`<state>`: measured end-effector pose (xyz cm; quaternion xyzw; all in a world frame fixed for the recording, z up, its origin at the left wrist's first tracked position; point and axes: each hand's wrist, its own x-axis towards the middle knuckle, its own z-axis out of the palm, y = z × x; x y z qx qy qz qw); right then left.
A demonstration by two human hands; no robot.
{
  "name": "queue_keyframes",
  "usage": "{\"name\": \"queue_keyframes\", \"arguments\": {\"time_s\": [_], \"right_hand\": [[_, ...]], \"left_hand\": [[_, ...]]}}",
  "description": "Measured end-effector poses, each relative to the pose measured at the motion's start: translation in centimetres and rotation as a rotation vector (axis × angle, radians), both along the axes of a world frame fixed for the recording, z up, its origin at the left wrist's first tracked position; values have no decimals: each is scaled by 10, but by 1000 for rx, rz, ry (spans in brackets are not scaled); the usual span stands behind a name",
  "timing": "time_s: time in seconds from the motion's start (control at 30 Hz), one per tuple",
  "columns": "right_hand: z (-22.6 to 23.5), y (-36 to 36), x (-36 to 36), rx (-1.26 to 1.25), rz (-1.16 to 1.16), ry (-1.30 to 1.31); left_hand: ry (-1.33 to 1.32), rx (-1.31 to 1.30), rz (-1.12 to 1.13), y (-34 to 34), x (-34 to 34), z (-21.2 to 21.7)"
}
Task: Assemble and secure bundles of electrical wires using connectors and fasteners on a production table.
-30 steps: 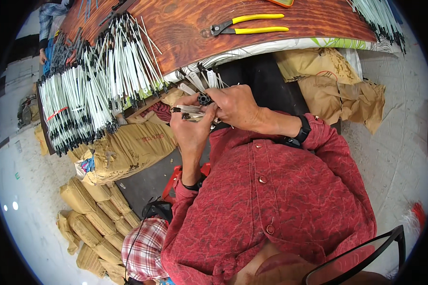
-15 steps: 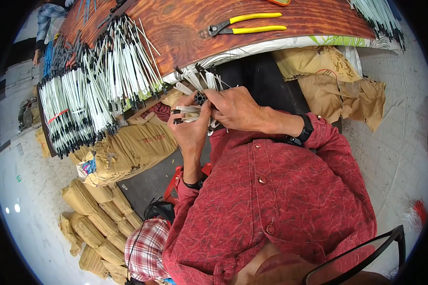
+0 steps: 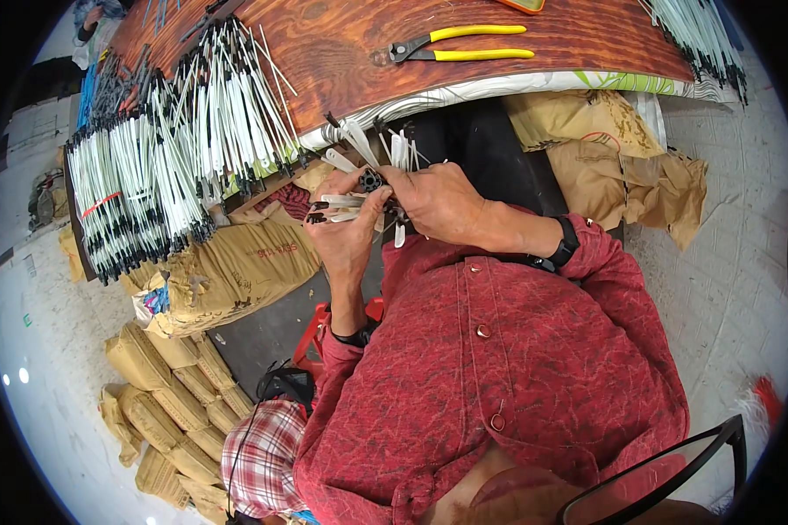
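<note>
Looking at a small round black plastic-looking hub (image 3: 372,180), held up off the near edge of the reddish-brown wood-grain surface (image 3: 341,61). Surrounded by slim white strips, some with black ends (image 3: 359,143), splayed every which way: up past the knuckles, out to the left, down underneath. Clamped on one side by the left hand (image 3: 346,234), thumb and fingers closed around the hub; gripped from the other side by the right hand (image 3: 446,203), fingers curled in tight on strips right beside it. Can't tell the exact piece under the right fingertips, hidden behind the knuckles. Would guess featherlight per strip, kinda springy along the length, likely to bend before snapping, but easy to knock out of line with so many sticking out. Probably a bit slick too, going by the smooth look. Best to hold by the hub itself, thumb near the rim, and steer each strip from close in; avoid grabbing way out at the free tips, too much wobble there. Also worth noting: a thick pile of white rods with black tips (image 3: 228,114) along the left of the surface, plus yellow-handled pliers (image 3: 477,55) lying farther up, well apart from both grips.
</note>
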<state>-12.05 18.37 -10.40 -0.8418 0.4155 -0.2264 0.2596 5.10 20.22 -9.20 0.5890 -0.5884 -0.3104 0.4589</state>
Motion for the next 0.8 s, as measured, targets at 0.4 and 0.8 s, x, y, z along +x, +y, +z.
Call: {"name": "queue_keyframes", "arguments": {"time_s": [0.4,0.8], "right_hand": [[-6,11,7,-40,-58,82],[44,14,-39,-106,167,56]], "left_hand": [[-49,-59,-36,-4,-2,-3],[87,-110,-73,-3,7,-9]]}}
